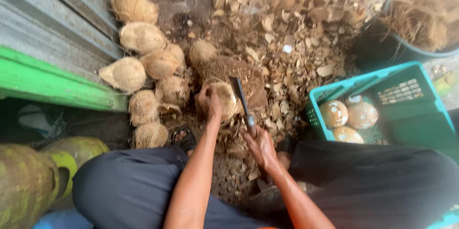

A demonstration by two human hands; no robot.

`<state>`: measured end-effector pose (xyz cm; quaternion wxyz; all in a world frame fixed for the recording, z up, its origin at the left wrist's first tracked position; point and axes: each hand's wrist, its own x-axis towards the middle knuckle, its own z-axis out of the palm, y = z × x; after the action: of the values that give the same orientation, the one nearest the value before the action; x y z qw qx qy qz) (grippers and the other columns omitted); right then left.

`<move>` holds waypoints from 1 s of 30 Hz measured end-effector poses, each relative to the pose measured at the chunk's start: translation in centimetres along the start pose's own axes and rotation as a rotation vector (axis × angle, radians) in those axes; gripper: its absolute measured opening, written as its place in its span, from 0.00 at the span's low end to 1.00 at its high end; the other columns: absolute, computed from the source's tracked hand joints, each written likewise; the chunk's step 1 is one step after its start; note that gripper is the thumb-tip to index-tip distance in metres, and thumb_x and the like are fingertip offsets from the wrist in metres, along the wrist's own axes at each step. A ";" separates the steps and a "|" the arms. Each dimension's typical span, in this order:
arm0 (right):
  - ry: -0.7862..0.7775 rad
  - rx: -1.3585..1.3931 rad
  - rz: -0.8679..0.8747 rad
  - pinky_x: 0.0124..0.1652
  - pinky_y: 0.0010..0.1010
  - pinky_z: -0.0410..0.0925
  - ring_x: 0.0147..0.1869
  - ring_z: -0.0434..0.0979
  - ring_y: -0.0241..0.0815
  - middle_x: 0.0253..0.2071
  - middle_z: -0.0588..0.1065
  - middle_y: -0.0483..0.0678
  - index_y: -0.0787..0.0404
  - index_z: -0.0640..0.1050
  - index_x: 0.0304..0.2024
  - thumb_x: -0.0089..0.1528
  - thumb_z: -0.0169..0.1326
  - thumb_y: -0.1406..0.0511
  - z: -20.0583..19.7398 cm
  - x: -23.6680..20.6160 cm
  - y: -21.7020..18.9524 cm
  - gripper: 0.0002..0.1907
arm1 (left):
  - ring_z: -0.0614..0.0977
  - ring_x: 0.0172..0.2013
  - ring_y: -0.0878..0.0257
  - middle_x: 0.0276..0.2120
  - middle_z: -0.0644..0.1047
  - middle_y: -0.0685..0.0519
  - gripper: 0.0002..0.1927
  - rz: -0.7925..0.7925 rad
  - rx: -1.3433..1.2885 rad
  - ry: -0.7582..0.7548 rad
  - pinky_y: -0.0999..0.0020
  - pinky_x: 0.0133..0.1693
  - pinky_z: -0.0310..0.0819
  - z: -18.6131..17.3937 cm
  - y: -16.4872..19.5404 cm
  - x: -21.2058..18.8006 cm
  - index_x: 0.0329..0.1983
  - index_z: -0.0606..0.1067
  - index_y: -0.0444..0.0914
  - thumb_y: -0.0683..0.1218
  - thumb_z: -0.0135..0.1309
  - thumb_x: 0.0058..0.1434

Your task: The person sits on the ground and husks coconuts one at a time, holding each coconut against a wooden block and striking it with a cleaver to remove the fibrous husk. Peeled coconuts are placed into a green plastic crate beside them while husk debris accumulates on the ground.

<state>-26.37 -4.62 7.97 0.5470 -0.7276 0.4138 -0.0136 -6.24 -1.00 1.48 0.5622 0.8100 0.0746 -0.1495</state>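
**Coconut held against a block, blade laid on its side**

The person sits low, knees apart in dark trousers, with both bare arms stretched forward. The left hand (209,101) wraps its fingers closed over the left side of a husked coconut (225,99), which rests on a fibrous brown block (248,78) on the ground between the knees. The right hand (259,144) grips the handle of a cleaver (240,96), fingers closed around it; the dark blade lies against the right side of the coconut, pointing away from the person.

To the left, a heap of brown, hairy coconuts (143,61) lies along a green-edged metal wall (52,78). Pale shell chips and husk scraps (296,42) cover the ground beyond the block. At the right stands a teal plastic crate (420,119) holding three smooth, peeled coconuts (347,119). A dark tub of loose husk fibre (420,18) sits at the upper right. Green, rounded gas cylinders (33,176) stand at the lower left.
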 end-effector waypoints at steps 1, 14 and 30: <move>0.038 0.002 -0.070 0.18 0.29 0.60 0.18 0.60 0.34 0.19 0.62 0.41 0.59 0.66 0.26 0.69 0.55 0.52 -0.2 0.1 0.1 0.24 | 0.81 0.43 0.55 0.48 0.79 0.49 0.18 0.013 0.111 0.007 0.56 0.45 0.75 0.1 0.2 0.1 0.46 0.78 0.48 0.62 0.50 0.64; 0.050 0.023 0.007 0.14 0.33 0.59 0.14 0.59 0.33 0.16 0.65 0.41 0.58 0.69 0.24 0.68 0.49 0.52 -1.3 2.2 -0.2 0.22 | 0.76 0.39 0.59 0.40 0.74 0.54 0.19 0.148 0.024 0.030 0.57 0.44 0.72 0.0 -3.8 -0.1 0.40 0.76 0.42 0.61 0.54 0.60; 0.071 0.356 -0.121 0.17 0.30 0.56 0.16 0.61 0.32 0.14 0.64 0.39 0.60 0.69 0.24 0.65 0.58 0.58 -2.8 0.8 -0.7 0.19 | 0.79 0.49 0.54 0.57 0.72 0.46 0.19 -0.047 0.059 -0.113 0.51 0.48 0.82 -1.6 -1.2 -0.2 0.43 0.79 0.41 0.60 0.56 0.62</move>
<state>-26.71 -7.26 9.30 0.6503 -0.6422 0.3792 -0.1449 -6.50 0.88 1.00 0.5378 0.8144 0.0576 -0.2103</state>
